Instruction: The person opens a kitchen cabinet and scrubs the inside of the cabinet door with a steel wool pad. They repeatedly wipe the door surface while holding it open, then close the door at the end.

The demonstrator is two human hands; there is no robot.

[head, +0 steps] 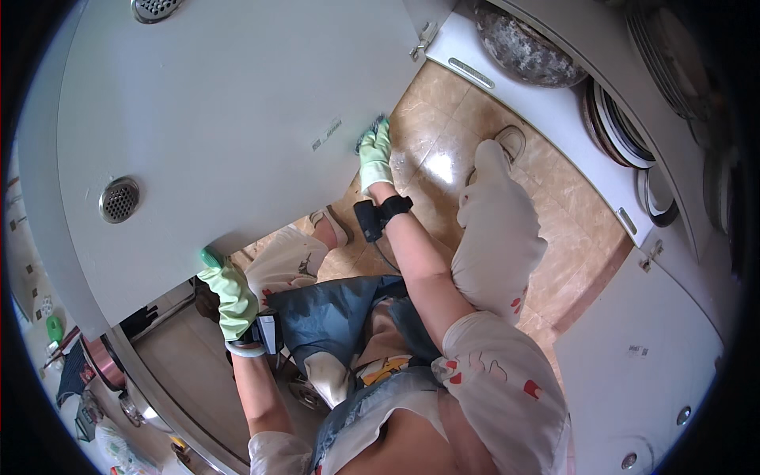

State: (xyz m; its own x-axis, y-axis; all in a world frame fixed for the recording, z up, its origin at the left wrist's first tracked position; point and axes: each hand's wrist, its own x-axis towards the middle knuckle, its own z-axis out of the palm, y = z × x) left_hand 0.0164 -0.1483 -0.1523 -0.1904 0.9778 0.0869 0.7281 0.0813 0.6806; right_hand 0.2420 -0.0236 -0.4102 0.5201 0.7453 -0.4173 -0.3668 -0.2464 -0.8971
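Observation:
A large pale cabinet door [237, 101] fills the upper left, standing open in front of me. It carries round perforated metal vents [119, 200] and a printed sticker [327, 134]. My right hand [376, 155], in a light green rubber glove, presses a grey scouring pad [369, 132], seemingly steel wool, against the door near its edge. Gloved the same way, my left hand [228, 291] grips the door's near edge, with a green fingertip showing on its face. A black device is strapped to each wrist.
On the right, an open cabinet [439, 50] holds a stained metal pot [528, 47] and several lids or pans [620, 127]. Another open door [641, 356] stands lower right. Tiled floor [433, 119] lies below. Cookware and a bag [119, 445] sit at the left.

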